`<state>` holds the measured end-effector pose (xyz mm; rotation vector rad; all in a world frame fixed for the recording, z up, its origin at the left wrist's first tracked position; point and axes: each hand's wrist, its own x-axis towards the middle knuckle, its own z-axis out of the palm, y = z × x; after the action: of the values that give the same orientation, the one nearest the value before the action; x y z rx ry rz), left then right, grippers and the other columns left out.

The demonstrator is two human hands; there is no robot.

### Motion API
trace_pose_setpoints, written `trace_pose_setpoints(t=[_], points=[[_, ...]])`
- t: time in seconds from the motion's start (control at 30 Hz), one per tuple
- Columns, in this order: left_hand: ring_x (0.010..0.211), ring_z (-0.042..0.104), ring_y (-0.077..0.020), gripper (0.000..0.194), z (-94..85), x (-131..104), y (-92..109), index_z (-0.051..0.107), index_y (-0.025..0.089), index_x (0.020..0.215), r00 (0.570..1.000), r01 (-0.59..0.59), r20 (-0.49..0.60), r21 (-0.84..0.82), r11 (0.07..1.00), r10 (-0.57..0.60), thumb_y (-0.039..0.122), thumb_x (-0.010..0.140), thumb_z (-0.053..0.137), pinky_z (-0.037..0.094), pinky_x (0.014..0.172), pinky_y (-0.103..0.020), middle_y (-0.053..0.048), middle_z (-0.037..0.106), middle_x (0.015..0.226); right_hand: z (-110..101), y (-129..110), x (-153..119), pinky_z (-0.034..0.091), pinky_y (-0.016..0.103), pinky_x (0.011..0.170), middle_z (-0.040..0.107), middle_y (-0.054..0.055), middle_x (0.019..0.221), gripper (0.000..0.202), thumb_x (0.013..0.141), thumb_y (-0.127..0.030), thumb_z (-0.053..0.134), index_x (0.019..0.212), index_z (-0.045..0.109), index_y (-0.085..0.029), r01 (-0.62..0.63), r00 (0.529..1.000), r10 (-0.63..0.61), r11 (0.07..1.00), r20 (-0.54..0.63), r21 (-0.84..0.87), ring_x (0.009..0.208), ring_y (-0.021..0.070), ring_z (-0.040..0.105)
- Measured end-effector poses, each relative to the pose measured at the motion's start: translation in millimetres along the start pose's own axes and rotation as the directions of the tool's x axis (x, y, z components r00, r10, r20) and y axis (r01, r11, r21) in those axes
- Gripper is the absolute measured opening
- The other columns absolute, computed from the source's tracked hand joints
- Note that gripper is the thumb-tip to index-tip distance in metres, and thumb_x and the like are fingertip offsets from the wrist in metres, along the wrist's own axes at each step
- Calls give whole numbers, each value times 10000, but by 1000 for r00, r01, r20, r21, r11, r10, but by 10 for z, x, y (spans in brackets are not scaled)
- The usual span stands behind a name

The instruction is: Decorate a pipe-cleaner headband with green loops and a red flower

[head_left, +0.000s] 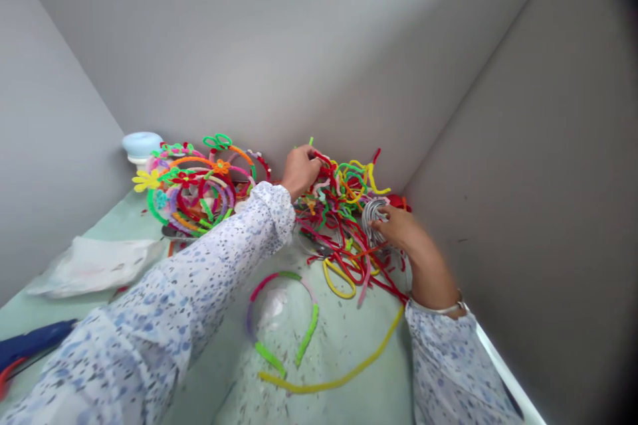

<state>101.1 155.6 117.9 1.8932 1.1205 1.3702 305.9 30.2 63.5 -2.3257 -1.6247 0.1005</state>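
My left hand (300, 171) reaches into the left side of a tangled pile of colourful pipe cleaners (353, 179). Its fingers are curled in near red strands, and what lies between them is hidden. At the pile's right edge my right hand (403, 231) has its thumb and fingers round a coiled grey cord-like bundle (373, 218). On the table in front lies a headband (310, 335) wrapped in green, pink and purple fuzzy stems. One long yellow pipe cleaner (343, 382) curves past its open ends.
Finished-looking flower headbands (199, 192) are heaped at the back left, beside a light-blue-topped white container (142, 146). A clear plastic bag (100, 265) lies left of my left sleeve, with a dark blue and red-orange tool (34, 345) nearer. Grey walls enclose the table.
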Motion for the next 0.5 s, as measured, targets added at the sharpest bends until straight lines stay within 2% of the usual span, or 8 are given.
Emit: trace_pose_setpoints(t=[0.13, 0.2, 0.33, 0.5], points=[[646, 596, -153, 123, -125, -9, -158, 667, 136, 745, 998, 50, -38, 34, 998, -49, 193, 673, 584, 455, 620, -261, -58, 664, 704, 119, -90, 15, 454, 349, 770, 656, 186, 1098, 670, 710, -595, 576, 1203, 560, -142, -68, 997, 69, 998, -17, 9, 997, 310, 622], [640, 592, -153, 132, -173, -21, -207, 670, 139, 748, 998, 56, -43, 47, 997, -54, 206, 666, 592, 457, 620, -262, -52, 660, 695, 178, -128, 26, 459, 346, 759, 656, 198, 1092, 722, 683, -531, 632, 1267, 494, -129, -83, 996, 83, 996, -32, 16, 997, 311, 623], [629, 585, -146, 136, -244, -23, -289, 671, 141, 746, 994, 90, -58, 33, 995, -88, 207, 656, 593, 462, 625, -261, -43, 656, 686, 139, -47, 69, 455, 326, 771, 657, 190, 1093, 545, 719, -294, 605, 1231, 518, -129, -96, 992, 99, 995, -82, 36, 984, 286, 633], [627, 589, -139, 110, -318, 14, -403, 658, 134, 721, 977, 168, -119, -96, 981, -179, 199, 645, 613, 479, 618, -253, -38, 654, 673, -70, 206, 94, 451, 356, 786, 653, 202, 1092, 540, 741, -261, 577, 1250, 501, -97, -188, 939, 216, 974, -267, 129, 994, 317, 626]])
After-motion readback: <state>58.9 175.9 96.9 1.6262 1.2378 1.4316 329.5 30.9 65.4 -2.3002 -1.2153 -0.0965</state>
